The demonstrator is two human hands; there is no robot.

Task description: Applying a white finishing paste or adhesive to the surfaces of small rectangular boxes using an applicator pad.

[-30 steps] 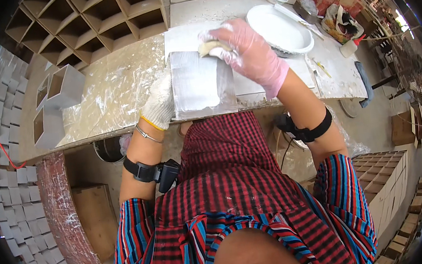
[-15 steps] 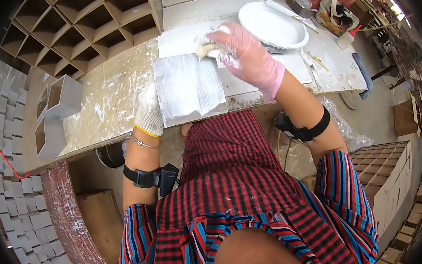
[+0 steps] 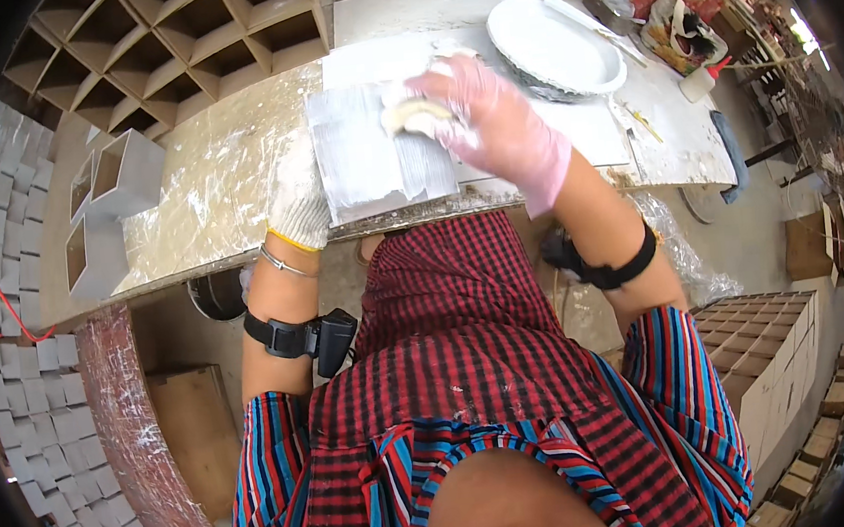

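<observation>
Right hand (image 3: 502, 124), pink-gloved, is pinching a pale pad (image 3: 419, 117) at the upper right of a white-streaked square piece (image 3: 358, 159). Left hand (image 3: 297, 189), white-gloved, is lying along its left side; can't tell finger grip. Piece is sitting at the worktable's (image 3: 216, 146) near edge.

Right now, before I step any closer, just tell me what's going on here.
A person is working at a paint-marked table. The left hand, in a white knit glove, is at the left edge of a square-faced piece streaked with white. The right hand, in a pink glove smeared white, holds a pale pad over the piece's upper right part. A white dish sits beyond the right hand, and small grey boxes stand to the left.
</observation>
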